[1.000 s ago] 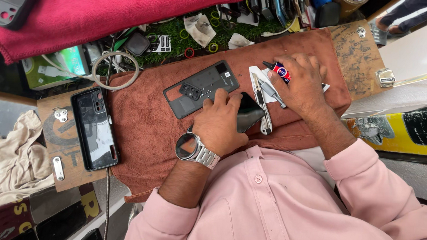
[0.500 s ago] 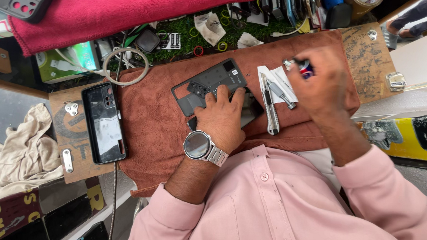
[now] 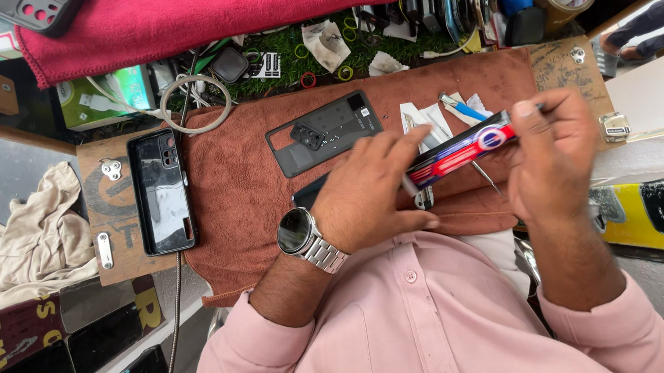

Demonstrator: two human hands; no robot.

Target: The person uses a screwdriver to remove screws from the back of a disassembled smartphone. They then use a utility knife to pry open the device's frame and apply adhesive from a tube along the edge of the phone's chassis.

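Red-and-blue flat packet (image 3: 462, 148), kind of a long thin card or sachet, is up off the bench between both hands, tilted with its far end higher. Only the head view here, looking straight down. Right hand (image 3: 550, 161) has it pinched at the upper end, thumb and fingers closed on the edge, and there's a thin tool poking out past the fingertips, too blurry to say what it is. Left hand (image 3: 372, 188), with a round metal watch (image 3: 299, 231) on the wrist, has its fingers mostly straight and loosely spread, tips touching the packet's lower end rather than wrapped around it. Right under the hands there's a brown cloth mat (image 3: 236, 198) with a dark phone back cover (image 3: 325, 132) lying on it, inside face up. Tweezers (image 3: 422, 127) and a bit of white paper sit just beyond the packet. Off to the side a black phone (image 3: 160, 191) rests on a wooden board, well apart from the hands.
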